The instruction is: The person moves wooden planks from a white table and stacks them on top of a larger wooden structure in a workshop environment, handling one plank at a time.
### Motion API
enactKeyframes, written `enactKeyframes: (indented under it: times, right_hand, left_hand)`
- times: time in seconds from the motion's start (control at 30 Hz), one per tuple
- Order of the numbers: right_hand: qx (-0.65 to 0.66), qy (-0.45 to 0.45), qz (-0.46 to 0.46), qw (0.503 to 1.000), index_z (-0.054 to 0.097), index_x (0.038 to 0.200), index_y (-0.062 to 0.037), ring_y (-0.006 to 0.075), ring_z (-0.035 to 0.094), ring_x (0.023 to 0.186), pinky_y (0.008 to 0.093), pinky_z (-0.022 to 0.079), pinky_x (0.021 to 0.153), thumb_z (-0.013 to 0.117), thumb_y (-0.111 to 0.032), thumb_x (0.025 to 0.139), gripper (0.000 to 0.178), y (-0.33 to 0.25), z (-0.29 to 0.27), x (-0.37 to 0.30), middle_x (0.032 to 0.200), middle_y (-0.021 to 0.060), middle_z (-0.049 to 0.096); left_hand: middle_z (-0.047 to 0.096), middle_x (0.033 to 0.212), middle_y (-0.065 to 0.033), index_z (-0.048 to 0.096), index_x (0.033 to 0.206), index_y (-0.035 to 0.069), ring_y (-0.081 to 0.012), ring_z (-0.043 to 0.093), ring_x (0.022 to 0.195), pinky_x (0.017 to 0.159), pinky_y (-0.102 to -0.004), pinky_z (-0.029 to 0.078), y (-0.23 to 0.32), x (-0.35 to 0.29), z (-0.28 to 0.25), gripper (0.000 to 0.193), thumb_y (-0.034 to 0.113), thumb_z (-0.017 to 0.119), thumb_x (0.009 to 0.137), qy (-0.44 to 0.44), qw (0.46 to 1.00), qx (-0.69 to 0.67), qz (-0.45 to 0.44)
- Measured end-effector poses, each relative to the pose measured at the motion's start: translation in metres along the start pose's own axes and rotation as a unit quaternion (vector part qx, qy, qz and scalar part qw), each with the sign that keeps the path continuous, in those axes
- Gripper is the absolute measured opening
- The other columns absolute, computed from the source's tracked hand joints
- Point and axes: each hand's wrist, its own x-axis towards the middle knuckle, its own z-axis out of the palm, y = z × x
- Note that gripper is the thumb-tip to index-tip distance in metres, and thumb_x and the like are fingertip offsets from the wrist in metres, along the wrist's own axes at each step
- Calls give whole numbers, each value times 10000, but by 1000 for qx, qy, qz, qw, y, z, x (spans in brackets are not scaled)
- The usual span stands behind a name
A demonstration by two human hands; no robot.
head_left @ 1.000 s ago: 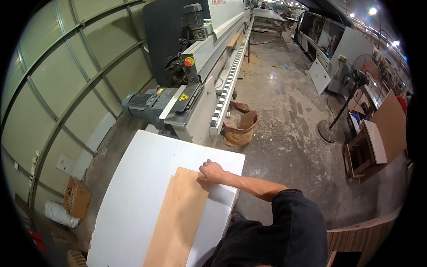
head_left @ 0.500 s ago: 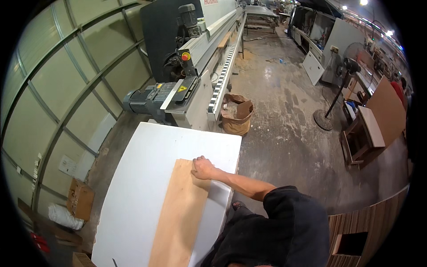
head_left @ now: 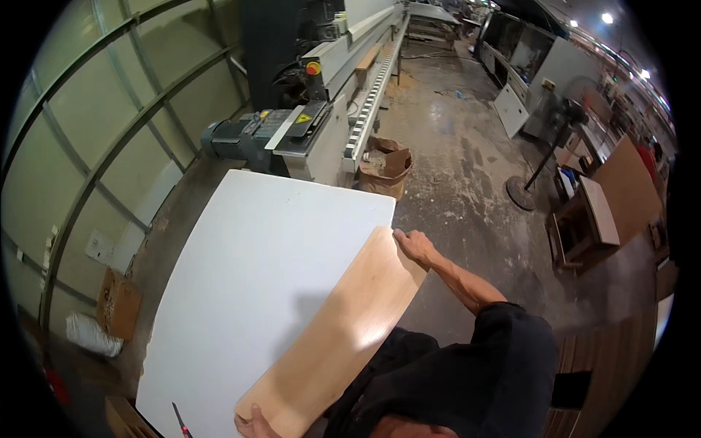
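A long light-wood panel (head_left: 343,321) lies slantwise, tilted up off a large white board (head_left: 263,248), with its shadow on the white surface. My right hand (head_left: 415,247) grips the panel's far end at the corner, thumb on the top face and fingers partly hidden at the edge. At the panel's near end my left hand (head_left: 255,423) holds the other corner, thumb on top; its remaining fingers are mostly out of sight. On the white board, left of my left hand, is a thin dark blade with a red handle (head_left: 182,422), perhaps a utility knife.
Beyond the white board stands a long machine with a grey motor (head_left: 237,139) and a red stop button (head_left: 313,68). A brown sack (head_left: 383,171) of scraps sits beside it. To the right are a floor fan (head_left: 522,193) and a wooden stool-like frame (head_left: 584,219). A cardboard box (head_left: 118,303) stands left.
The wood panel has swung to the right and lifted off the white board. My right hand moved right with its far end; my left hand has come into view on the near end.
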Motion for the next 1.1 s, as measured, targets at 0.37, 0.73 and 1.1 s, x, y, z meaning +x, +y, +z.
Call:
enactKeyframes:
  times: [0.37, 0.73, 1.1]
  right_hand:
    - [506, 127, -323, 790, 593, 1019, 16, 147, 521, 885, 300, 408, 783, 308, -474, 978, 569, -57, 40, 40, 954, 50, 609]
    - [588, -137, -301, 739, 437, 1278, 89, 229, 417, 1233, 364, 276, 1057, 315, -458, 984, 633, -58, 54, 55, 1314, 134, 487]
    - [281, 134, -240, 919, 569, 976, 52, 422, 571, 930, 467, 409, 835, 261, -437, 980, 578, -45, 45, 17, 923, 297, 598]
  left_hand:
    - [519, 1169, -122, 471, 1177, -5, -232, 487, 1106, 976, -372, 366, -21, 1, -71, 604, 320, 719, 731, 48, 969, -33, 238]
    - [409, 1392, -195, 319, 1383, -14, -302, 348, 1306, 1089, -432, 254, -18, 4, -44, 861, 352, 734, 723, 60, 956, -41, 283]
    - [478, 1281, -202, 454, 1266, -53, -300, 443, 1205, 1048, -412, 321, -44, 0, -39, 644, 290, 708, 784, 62, 960, 160, 222]
